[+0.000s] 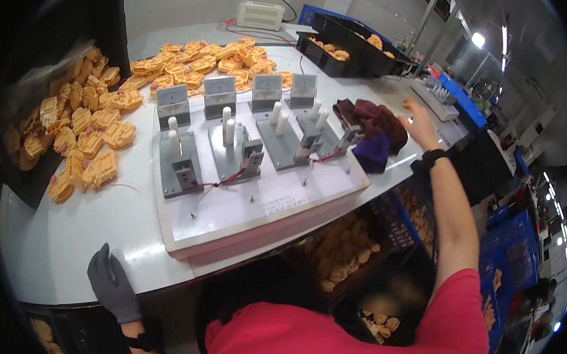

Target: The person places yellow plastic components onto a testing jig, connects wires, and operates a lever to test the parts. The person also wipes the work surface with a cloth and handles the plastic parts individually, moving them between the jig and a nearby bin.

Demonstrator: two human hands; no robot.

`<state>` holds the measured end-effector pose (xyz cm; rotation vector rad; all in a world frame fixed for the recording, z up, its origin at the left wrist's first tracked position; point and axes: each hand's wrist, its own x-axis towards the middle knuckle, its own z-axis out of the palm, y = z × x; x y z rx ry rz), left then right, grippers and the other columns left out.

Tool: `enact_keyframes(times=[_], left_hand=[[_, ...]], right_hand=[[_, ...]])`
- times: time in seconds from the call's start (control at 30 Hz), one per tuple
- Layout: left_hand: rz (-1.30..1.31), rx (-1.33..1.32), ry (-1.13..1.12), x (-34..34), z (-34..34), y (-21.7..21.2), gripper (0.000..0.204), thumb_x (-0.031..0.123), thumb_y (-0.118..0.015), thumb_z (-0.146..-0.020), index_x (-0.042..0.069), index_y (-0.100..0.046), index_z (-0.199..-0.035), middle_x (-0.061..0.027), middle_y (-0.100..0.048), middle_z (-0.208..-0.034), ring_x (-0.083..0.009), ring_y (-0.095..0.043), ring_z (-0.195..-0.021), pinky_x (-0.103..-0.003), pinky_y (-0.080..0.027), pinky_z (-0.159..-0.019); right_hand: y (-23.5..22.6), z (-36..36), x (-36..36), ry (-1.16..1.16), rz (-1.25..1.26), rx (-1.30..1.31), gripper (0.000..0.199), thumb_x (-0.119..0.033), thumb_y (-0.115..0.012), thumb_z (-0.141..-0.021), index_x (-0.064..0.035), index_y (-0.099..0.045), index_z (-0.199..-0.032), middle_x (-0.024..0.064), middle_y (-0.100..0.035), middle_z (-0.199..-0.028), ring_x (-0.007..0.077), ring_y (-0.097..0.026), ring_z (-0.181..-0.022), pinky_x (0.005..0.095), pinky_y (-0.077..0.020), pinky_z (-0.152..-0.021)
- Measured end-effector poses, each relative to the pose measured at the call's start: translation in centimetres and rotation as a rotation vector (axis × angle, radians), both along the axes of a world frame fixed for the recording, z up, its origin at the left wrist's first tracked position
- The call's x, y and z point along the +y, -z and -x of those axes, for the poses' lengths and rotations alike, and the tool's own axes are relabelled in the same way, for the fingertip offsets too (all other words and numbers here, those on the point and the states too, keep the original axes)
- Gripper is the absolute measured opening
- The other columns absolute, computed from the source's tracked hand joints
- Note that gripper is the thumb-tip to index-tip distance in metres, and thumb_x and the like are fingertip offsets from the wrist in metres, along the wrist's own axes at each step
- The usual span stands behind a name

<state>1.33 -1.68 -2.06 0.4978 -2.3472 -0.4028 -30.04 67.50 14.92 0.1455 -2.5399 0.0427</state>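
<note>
My left hand (113, 285), in a grey knitted glove, rests at the front edge of the white table with its fingers stretched out and nothing in it. My bare right hand (420, 126) reaches far to the right, fingers loosely apart, beside a bundled maroon and purple cloth (372, 123); I cannot tell whether it touches the cloth. Between my arms sits a white-topped test fixture (243, 200) with several grey stations, white upright pegs and small panel meters (220, 89). Orange-yellow plastic parts (199, 61) lie heaped behind it, and more parts (102, 166) lie to its left.
A black bin (23, 180) lies tipped at the left, spilling parts. Black trays (333, 53) and a beige instrument box (259, 15) with red wires stand at the back. Crates with parts (340, 252) sit below the table edge. Another fixture (436, 99) stands far right.
</note>
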Motion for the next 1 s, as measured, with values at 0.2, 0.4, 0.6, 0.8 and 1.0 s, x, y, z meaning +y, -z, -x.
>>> enact_keyframes(times=[0.2,0.4,0.6,0.8,1.0], left_hand=[[-0.026,-0.138,-0.053,-0.1,0.2,-1.1,0.034,0.01,-0.057,-0.1,-0.001,-0.061,-0.132,-0.0188,-0.061,-0.126,-0.0349,-0.056,-0.121,-0.044,-0.045,-0.105],[0.036,-0.086,-0.002,2.5,0.1,-4.4,0.039,0.028,-0.061,-0.103,-0.005,-0.069,-0.121,-0.0244,-0.07,-0.115,-0.0395,-0.065,-0.108,-0.045,-0.05,-0.099],[0.034,-0.117,0.04,1.7,0.2,-3.8,0.039,0.026,-0.063,-0.101,-0.004,-0.068,-0.125,-0.0234,-0.069,-0.12,-0.0375,-0.064,-0.111,-0.046,-0.05,-0.1],[-0.252,-0.097,-0.005,-1.6,-1.1,-2.2,0.042,0.01,-0.061,-0.097,0.0,-0.056,-0.138,-0.0174,-0.055,-0.13,-0.0325,-0.053,-0.123,-0.041,-0.046,-0.104],[-0.214,-0.141,-0.124,-1.4,-1.3,-3.2,0.036,0.006,-0.062,-0.092,0.0,-0.063,-0.128,-0.0169,-0.059,-0.121,-0.0327,-0.058,-0.115,-0.042,-0.048,-0.101]], right_hand=[[8.2,3.7,3.5,0.281,0.251,-0.141,0.095,-0.05,-0.087,-0.067,0.0006,-0.048,-0.138,0.0295,-0.056,-0.139,0.046,-0.055,-0.127,0.0494,-0.047,-0.106],[9.5,7.9,2.9,0.332,0.368,-0.269,0.047,-0.028,-0.067,-0.085,-0.0062,-0.065,-0.127,0.0209,-0.071,-0.118,0.0399,-0.065,-0.116,0.0442,-0.0503,-0.1],[-0.9,13.3,2.9,0.038,0.727,0.425,0.041,-0.022,-0.061,-0.087,-0.0018,-0.067,-0.123,0.022,-0.073,-0.11,0.0329,-0.07,-0.104,0.0409,-0.054,-0.088],[-13.1,17.5,2.7,-0.145,1.019,0.229,0.024,-0.02,-0.061,-0.087,-0.0039,-0.069,-0.104,0.001,-0.062,-0.076,0.0125,-0.06,-0.063,0.0297,-0.0461,-0.051],[-21.7,26.1,-7.7,-0.312,0.685,0.557,0.042,-0.013,-0.058,-0.095,-0.0074,-0.06,-0.136,0.0116,-0.067,-0.13,0.0248,-0.063,-0.122,0.035,-0.0464,-0.105]])
